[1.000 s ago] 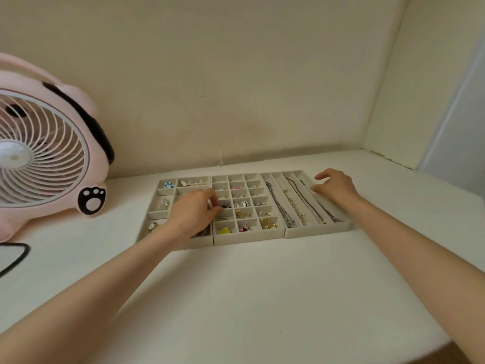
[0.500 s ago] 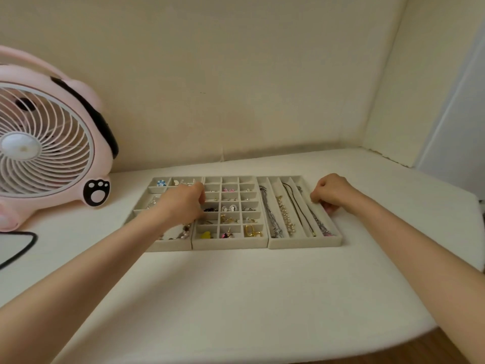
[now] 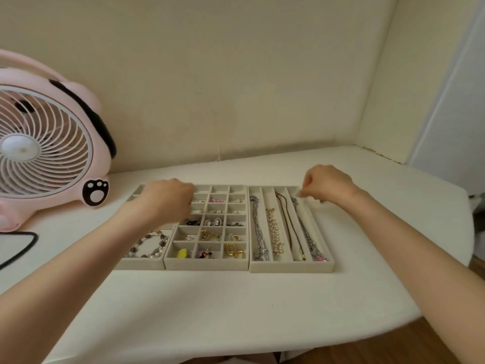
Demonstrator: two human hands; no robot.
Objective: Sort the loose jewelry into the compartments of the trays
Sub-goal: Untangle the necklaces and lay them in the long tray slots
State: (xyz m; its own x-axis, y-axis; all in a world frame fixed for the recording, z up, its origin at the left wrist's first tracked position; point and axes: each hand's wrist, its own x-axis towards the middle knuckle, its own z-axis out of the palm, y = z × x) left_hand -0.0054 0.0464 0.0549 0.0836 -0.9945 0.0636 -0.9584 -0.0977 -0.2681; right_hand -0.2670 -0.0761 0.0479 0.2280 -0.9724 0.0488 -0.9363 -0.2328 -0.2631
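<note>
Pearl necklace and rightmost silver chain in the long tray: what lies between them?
A dark cord necklace, in its own slot; the head view shows it.

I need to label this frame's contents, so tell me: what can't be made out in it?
Head view only.
- Left hand: its back faces the camera, hiding its grip and the left tray's far compartments.
- Right hand: curled fingertips are blurred; whether they pinch the silver chain is unclear.
- Middle tray, far rows: pieces too small to identify.
- Black-rimmed object: cut off by the left edge.
</note>
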